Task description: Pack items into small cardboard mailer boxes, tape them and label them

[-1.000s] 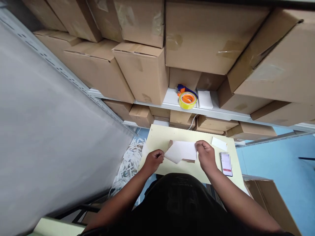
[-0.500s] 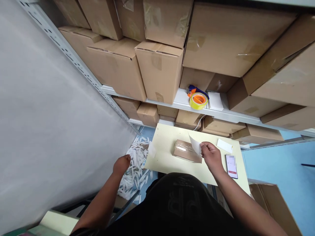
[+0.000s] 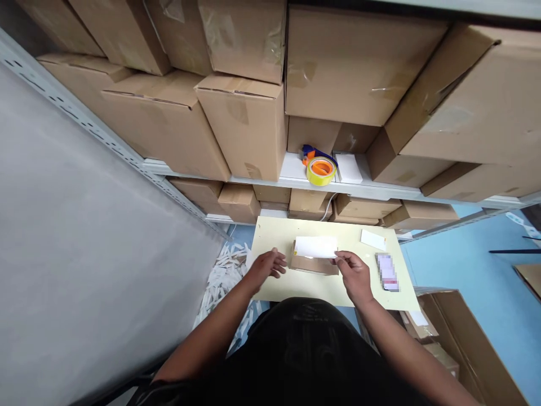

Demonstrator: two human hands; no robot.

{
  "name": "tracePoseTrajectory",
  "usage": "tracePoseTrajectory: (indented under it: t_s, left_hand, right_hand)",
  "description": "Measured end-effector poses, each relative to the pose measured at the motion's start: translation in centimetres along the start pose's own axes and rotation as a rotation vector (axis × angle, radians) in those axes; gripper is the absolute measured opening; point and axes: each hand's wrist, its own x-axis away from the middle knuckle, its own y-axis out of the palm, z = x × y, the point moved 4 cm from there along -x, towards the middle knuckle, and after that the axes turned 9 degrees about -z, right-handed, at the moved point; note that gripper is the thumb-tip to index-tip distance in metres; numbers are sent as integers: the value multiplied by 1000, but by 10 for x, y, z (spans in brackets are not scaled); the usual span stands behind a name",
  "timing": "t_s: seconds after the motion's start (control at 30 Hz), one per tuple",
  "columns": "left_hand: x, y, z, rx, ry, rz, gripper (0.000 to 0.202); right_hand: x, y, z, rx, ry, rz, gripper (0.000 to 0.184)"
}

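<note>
Between the thumb and fingers of my right hand (image 3: pixel 354 274) is the right end of a white label (image 3: pixel 315 246). The label stretches across the top of a small brown cardboard box (image 3: pixel 315 265), covering much of its upper face; I cannot tell whether it touches the box. My left hand (image 3: pixel 267 267) is just left of the box, fingers apart and holding nothing. Both hands are over a pale yellow table (image 3: pixel 270 290).
A phone (image 3: pixel 386 272) and a white slip (image 3: pixel 373 239) lie at the table's right. On the shelf above sits a yellow tape roll in a dispenser (image 3: pixel 320 170), among cardboard boxes (image 3: pixel 240 124). Paper strips (image 3: pixel 222 282) litter the floor at left. An open carton (image 3: pixel 469 338) stands at lower right.
My left hand has come from over the floor strips to the box's left side, its fingers opening. The label in my right hand has swung from upright to lengthwise over the box.
</note>
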Motion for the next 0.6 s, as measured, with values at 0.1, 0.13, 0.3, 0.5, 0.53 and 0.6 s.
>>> tracePoseTrajectory:
  t_s: [0.1, 0.13, 0.3, 0.5, 0.53, 0.6]
  left_hand:
    - [-13, 43, 19, 19, 42, -86, 48]
    - [-16, 50, 23, -32, 63, -73, 43]
    - [-35, 59, 25, -441, 165, 80, 30]
    - [-67, 65, 5, -1047, 147, 190, 36]
    - [-72, 66, 0, -1135, 137, 182, 36]
    - [-80, 68, -7, -1279, 126, 150, 34]
  right_hand:
    - [2, -5, 12, 12, -11, -9, 30]
    - [3, -8, 16, 17, -18, -6, 30]
    - [-3, -19, 41, 101, -43, 36, 32]
    - [-27, -21, 78, 427, -36, 42, 24]
    - [-30, -20, 84, 484, -47, 21, 22]
    - [-35, -19, 93, 587, -71, -17, 19]
